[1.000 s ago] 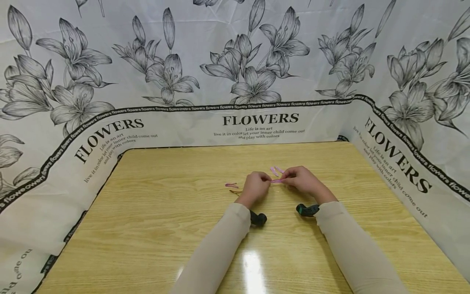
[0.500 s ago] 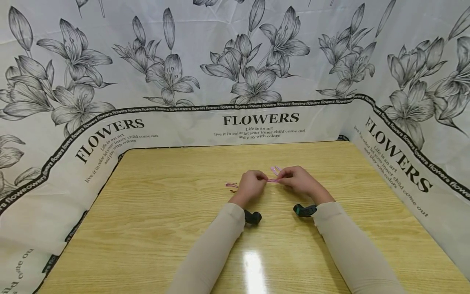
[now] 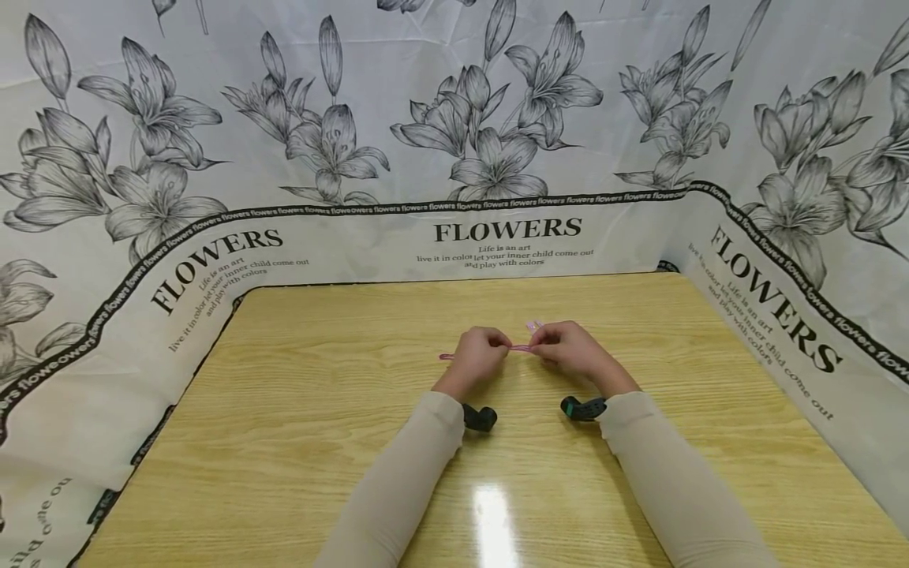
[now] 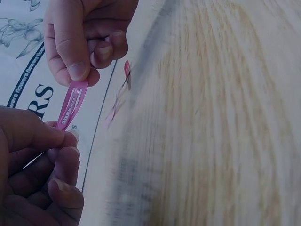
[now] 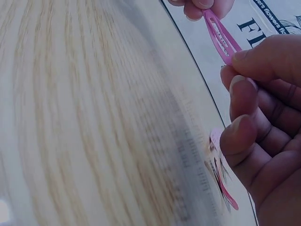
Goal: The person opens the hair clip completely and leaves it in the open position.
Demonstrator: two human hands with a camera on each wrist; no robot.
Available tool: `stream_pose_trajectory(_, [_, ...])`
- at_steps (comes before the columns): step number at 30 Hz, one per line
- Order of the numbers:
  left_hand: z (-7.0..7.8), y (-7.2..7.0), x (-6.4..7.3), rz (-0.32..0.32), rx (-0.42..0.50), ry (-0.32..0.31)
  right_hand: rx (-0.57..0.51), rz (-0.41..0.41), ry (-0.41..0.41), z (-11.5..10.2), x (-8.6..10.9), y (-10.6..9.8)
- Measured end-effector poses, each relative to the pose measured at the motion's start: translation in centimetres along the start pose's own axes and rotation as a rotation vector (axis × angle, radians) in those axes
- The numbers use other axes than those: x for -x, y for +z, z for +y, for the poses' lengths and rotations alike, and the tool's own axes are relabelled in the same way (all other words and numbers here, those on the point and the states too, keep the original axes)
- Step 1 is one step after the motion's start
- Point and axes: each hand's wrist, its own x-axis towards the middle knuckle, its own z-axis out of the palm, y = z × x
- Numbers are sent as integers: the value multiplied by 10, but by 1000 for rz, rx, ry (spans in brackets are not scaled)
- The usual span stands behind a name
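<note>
A pink snap hair clip (image 3: 521,348) is stretched between both hands over the far half of the table. My left hand (image 3: 477,361) pinches one end between thumb and fingertips, and my right hand (image 3: 577,355) pinches the other. In the left wrist view, the long slot in the middle of the clip (image 4: 72,104) shows. The right wrist view has the right thumb lying over the narrower tip of the clip (image 5: 220,38). The other fingers of the right hand (image 5: 268,122) are loosely curled.
Another pink clip (image 3: 447,356) lies on the wooden table (image 3: 319,442) just left of the left hand, partly covered by it. A pale pink clip (image 3: 533,325) lies behind the right hand. Flower-printed cloth (image 3: 341,252) encloses the back and sides.
Both hands have drifted slightly left with the pink hair clip between them. The brownish clip beside the left hand is now hidden behind it, and less of the clips behind the right hand shows.
</note>
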Motion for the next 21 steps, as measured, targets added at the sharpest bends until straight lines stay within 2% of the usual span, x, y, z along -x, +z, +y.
stream_pose_trajectory(11, [-1,-15,2,7,31,-16,-47,33,-16,-8,-5,10])
stream_pose_trajectory(17, [-4,-22,3,3,46,-31,-109,50,7,-14,-8,17])
stream_pose_trajectory(21, [-8,-26,4,-5,61,-47,-121,53,-17,-14,-10,22])
